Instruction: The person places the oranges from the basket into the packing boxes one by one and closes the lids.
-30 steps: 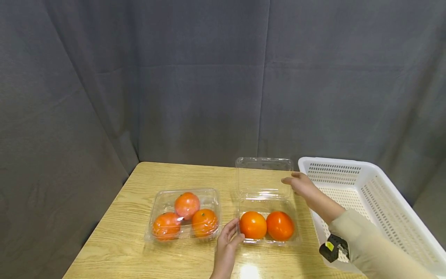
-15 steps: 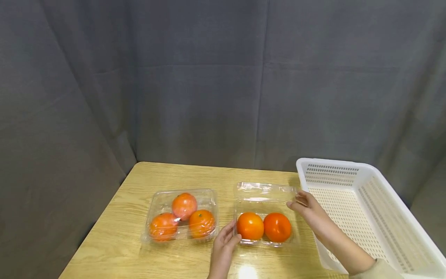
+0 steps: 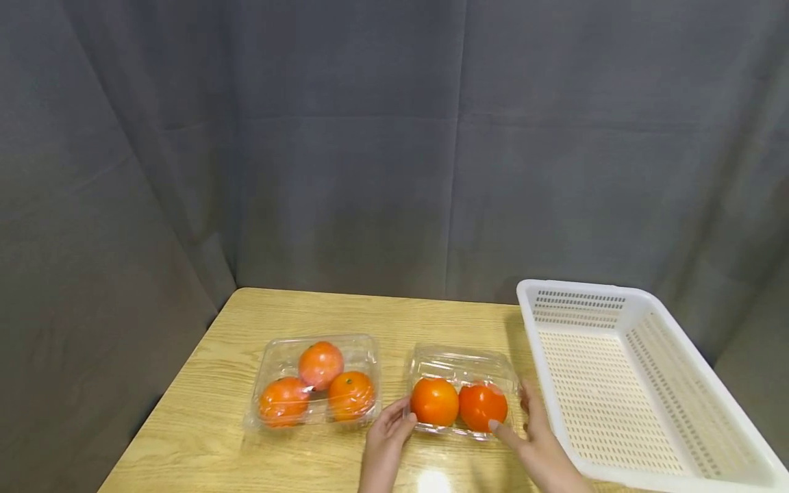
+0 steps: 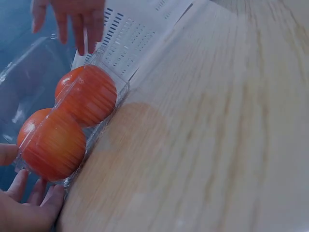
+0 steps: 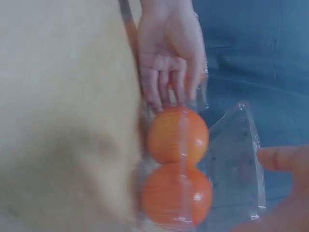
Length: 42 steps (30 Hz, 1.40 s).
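Observation:
A clear hinged plastic clamshell box [image 3: 453,356] stands on the table with two round orange-red fruits [image 3: 435,402] inside. Its lid [image 5: 236,159] is tilted over the fruits, not flush all round in the right wrist view. My left hand [image 3: 387,435] holds the box's near left corner, thumb in front and fingers along the left end. At the opposite end is my right hand [image 3: 537,441], its thumb against the lid edge and its fairly straight fingers [image 4: 79,24] beside the right wall. Whether those fingers press the wall is unclear.
Left of the hands sits another clear clamshell [image 3: 370,342], its lid down over three orange fruits [image 3: 321,365]. A white perforated plastic basket [image 3: 622,404] stands close on the right. Grey curtain [image 3: 345,150] hangs behind the wooden table [image 3: 203,424].
The lid has swung from upright at the back down toward me over the fruits. My right hand came nearer with it, to the near right corner. My left hand keeps its place on the box.

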Each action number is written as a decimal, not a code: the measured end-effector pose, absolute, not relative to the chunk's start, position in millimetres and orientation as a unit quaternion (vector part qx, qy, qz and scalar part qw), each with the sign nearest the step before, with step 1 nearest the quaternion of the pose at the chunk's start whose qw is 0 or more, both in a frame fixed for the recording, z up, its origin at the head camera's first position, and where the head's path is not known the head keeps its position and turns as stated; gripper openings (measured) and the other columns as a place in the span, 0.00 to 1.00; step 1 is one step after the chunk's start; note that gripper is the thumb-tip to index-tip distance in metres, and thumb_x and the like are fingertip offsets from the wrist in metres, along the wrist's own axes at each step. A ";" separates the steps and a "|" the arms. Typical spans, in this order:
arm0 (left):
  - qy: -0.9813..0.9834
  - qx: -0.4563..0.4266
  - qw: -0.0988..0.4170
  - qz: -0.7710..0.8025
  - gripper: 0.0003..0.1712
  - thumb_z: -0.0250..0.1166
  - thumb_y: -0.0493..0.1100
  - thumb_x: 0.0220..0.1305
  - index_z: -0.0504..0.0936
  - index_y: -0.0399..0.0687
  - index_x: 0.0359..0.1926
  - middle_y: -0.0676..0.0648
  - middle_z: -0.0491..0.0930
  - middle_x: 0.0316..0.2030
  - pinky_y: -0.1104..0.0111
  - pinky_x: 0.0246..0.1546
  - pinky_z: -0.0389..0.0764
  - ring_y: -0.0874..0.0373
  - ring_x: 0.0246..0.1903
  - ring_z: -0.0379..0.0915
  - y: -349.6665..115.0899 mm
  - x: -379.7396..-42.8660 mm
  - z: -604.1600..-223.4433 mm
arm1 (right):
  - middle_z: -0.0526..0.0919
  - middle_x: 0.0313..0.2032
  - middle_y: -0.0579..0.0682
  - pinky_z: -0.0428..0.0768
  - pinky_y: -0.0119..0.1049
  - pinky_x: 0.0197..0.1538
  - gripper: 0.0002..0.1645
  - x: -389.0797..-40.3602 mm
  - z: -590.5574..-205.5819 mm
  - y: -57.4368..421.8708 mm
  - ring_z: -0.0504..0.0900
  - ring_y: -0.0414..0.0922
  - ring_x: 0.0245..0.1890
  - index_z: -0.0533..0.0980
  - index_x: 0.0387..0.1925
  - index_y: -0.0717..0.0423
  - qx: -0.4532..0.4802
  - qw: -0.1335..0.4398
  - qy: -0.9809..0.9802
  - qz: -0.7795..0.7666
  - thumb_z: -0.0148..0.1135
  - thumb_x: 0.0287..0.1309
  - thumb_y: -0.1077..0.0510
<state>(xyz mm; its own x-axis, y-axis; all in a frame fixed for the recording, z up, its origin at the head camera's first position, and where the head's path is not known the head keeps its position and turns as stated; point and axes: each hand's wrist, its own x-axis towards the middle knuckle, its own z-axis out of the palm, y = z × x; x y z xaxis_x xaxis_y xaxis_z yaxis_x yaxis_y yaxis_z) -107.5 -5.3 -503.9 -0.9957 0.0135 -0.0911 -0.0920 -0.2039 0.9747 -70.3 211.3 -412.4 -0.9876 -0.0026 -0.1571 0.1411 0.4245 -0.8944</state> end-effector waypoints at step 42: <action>0.645 -0.066 0.126 0.751 0.30 0.52 0.44 0.72 0.64 0.18 0.61 0.30 0.73 0.53 0.52 0.52 0.77 0.42 0.51 0.70 -9.7 -106.9 -481.7 | 0.79 0.46 0.45 0.79 0.20 0.44 0.29 -67.1 -479.4 198.4 0.76 0.24 0.37 0.66 0.64 0.73 0.265 -0.137 0.639 -0.709 0.59 0.68 0.61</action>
